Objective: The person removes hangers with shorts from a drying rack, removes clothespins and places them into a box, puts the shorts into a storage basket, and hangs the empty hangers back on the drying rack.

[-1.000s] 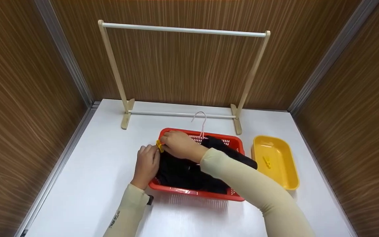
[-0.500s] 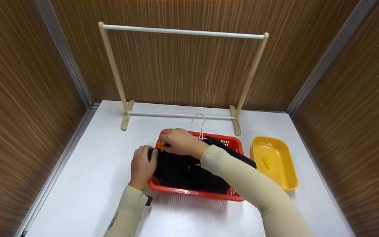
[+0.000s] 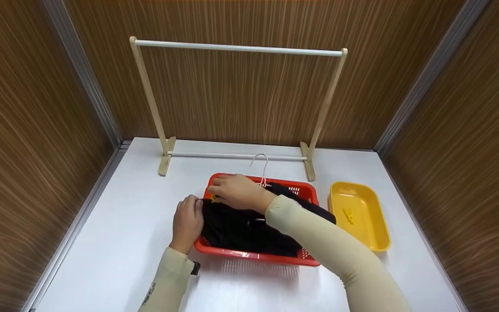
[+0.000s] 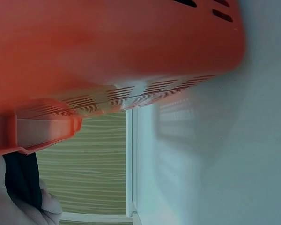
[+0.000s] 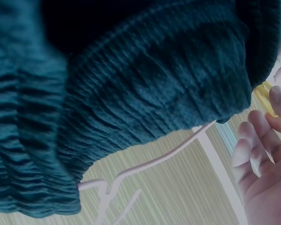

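My left hand (image 3: 187,223) grips the edge of a black garment (image 3: 241,234) at the left end of the red basket (image 3: 258,256). Cloth shows between its thumb and fingers in the left wrist view. Just right of it, my right hand (image 3: 238,190) pinches a yellow clothespin (image 5: 264,97) between thumb and forefinger, close to the garment's corner; its other fingers are spread. In the right wrist view the garment has a gathered elastic waistband (image 5: 168,89). A pale pink hanger (image 3: 267,167) runs along this band, its hook sticking up behind the basket.
A wooden rack with a white top rail (image 3: 241,48) stands at the back against the wood-grain wall. To the right, a yellow tray (image 3: 334,203) holds another yellow clothespin (image 3: 348,216). White tabletop (image 3: 115,216) lies left of the basket.
The clothespin has gone from between both hands into the right hand alone, beside the garment's corner. My left hand now holds the cloth there. The head view has tilted slightly up.
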### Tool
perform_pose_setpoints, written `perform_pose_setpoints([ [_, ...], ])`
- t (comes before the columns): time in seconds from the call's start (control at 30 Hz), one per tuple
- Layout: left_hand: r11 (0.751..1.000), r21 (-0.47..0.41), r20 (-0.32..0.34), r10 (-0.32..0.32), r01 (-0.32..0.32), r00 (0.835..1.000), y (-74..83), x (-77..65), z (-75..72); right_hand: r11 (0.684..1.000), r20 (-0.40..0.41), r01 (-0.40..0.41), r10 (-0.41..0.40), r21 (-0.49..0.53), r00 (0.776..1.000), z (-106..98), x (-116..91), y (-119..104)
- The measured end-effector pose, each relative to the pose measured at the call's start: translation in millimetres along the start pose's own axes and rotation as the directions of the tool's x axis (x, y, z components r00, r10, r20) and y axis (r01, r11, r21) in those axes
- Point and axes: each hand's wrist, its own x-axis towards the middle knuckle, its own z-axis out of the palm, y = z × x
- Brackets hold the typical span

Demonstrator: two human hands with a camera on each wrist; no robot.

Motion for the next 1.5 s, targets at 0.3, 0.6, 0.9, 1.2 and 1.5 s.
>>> perform_pose_setpoints([
  [0.3,1.0,0.0,0.012,-0.009,0.009,1.0,-0.4,6.4,-0.6,0.999,-0.041,0.046,-0.045,0.022,0.998,-4,-4,9],
  [0.6,0.999,0.032,0.0,0.029,-0.029,1.0,-2.0,11.6,0.2,0.979,-0.148,-0.01,0.041,0.203,0.988,-15,-17,28],
  [0.9,1.0,0.023,0.034,-0.009,0.009,0.999,0.6,15.2,-1.3,0.967,-0.336,-0.063,0.146,0.246,0.93,-26,-73,53],
  [1.2,0.999,0.015,0.025,-0.039,0.039,0.999,0.1,13.8,-8.0,0.924,-0.477,-0.228,0.356,0.306,0.804,-28,-160,81],
  [1.5,0.997,0.03,0.052,-0.068,0.067,0.996,-0.4,14.8,-6.0,0.737,-0.442,-0.528,0.675,0.421,0.591,-19,-246,91],
])
